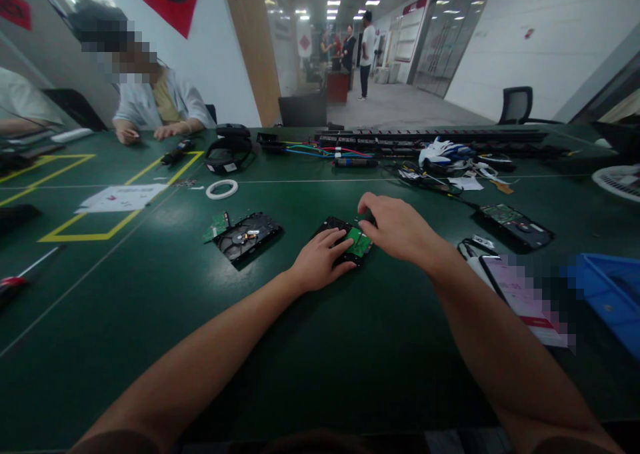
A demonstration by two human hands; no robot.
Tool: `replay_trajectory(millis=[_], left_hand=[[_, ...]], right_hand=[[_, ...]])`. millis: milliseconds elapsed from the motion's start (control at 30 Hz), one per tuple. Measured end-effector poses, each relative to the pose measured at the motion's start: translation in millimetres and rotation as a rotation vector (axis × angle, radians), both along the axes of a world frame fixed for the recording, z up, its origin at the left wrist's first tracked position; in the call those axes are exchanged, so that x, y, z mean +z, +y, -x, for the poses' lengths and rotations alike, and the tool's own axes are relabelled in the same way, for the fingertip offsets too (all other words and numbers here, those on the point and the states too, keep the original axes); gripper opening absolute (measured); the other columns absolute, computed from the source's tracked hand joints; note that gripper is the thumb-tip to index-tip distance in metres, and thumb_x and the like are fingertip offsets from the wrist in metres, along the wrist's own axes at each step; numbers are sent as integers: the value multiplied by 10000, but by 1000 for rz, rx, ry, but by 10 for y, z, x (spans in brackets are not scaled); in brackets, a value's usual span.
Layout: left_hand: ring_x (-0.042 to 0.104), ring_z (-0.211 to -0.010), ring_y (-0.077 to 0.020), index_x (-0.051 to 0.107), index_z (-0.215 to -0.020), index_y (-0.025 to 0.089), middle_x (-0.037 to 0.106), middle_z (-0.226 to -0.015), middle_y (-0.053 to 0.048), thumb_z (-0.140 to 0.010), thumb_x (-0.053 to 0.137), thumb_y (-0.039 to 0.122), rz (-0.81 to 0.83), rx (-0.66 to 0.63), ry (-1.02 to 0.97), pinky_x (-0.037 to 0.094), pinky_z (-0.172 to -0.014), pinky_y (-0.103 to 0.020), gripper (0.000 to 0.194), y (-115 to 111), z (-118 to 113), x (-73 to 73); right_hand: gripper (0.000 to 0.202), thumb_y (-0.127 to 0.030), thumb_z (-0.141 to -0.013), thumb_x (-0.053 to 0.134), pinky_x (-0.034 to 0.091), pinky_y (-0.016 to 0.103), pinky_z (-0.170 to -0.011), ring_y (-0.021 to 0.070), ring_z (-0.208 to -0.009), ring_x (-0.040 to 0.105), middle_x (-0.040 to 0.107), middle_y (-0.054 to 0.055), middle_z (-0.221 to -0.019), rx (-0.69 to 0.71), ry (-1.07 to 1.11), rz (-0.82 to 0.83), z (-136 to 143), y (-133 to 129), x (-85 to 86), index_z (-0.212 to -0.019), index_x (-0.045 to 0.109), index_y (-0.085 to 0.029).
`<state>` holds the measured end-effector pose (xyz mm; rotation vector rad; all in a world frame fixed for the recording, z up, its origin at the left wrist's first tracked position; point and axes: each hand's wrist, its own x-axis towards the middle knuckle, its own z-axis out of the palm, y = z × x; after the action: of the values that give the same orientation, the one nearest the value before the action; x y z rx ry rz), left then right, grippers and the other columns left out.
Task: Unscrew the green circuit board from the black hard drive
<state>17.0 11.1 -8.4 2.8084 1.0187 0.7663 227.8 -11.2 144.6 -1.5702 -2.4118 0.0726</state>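
A hard drive (358, 241) with a green circuit board facing up lies on the table in front of me. My left hand (320, 261) is laid over its left part, fingers across the top and thumb along the near edge, holding it in place. Over the drive's right end, my right hand (390, 224) is closed with thumb and index finger curled towards each other. Whatever those fingertips hold, if anything, is too small to make out. To the left rests another hard drive (247, 237), with a loose green circuit board (216, 229) at its far left corner.
A third hard drive (517, 226) lies at right, near a phone (520, 291) and a blue bin (610, 287). White tape (222, 189), a screwdriver (30, 277) and a paper sheet (123, 198) are leftward. Gloves (445, 153) and cables lie behind. A person (160, 101) sits across.
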Motion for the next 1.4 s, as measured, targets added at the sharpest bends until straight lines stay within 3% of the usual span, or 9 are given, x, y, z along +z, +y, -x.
replay_trajectory(millis=[300, 433, 567, 867, 1100, 1400], left_hand=[[464, -1473, -349, 571, -1489, 239, 530, -1552, -132, -1005, 593, 597, 6, 13, 18, 409, -1221, -570, 602, 0, 3, -11], [470, -1470, -350, 570, -1489, 253, 527, -1558, -127, -1000, 611, 581, 11, 8, 10, 412, -1215, -584, 589, 3, 6, -11], [473, -1467, -350, 573, -1486, 249, 523, -1564, -130, -998, 615, 580, 13, 4, 1, 417, -1212, -584, 591, 11, 8, -21], [463, -1473, -347, 546, -1516, 253, 509, -1575, -124, -1008, 607, 573, 10, 6, 7, 413, -1217, -575, 604, -7, 12, -5], [457, -1478, -353, 536, -1529, 248, 504, -1582, -133, -1013, 611, 550, 17, -5, 0, 409, -1219, -572, 603, -32, 8, 53], [453, -1481, -343, 568, -1499, 232, 516, -1568, -129, -1018, 597, 563, -5, 12, 20, 398, -1231, -553, 585, -13, 0, 2]], right_hand=[[372, -170, -846, 631, 465, 346, -772, 254, -906, 687, 740, 117, -1068, 32, 85, 58, -9, 25, -1, -1213, 573, -172], [248, -313, -942, 605, 452, 364, -748, 280, -904, 686, 738, 132, -1046, -36, 13, 8, 12, 8, -10, -1150, 577, -183], [256, -422, -994, 576, 434, 367, -701, 294, -871, 686, 741, 133, -986, -117, -47, -6, 25, -4, 5, -1104, 586, -191], [275, -199, -915, 616, 466, 357, -795, 250, -931, 680, 734, 104, -1072, 33, 84, 72, 1, -1, 3, -1186, 569, -194], [236, -227, -949, 546, 460, 368, -849, 259, -1009, 651, 689, 128, -1161, 53, 52, 46, -12, -28, 0, -1183, 554, -194], [147, -268, -972, 622, 424, 350, -764, 251, -939, 659, 719, 100, -1069, 0, -32, -23, 28, 14, -9, -1100, 599, -199]])
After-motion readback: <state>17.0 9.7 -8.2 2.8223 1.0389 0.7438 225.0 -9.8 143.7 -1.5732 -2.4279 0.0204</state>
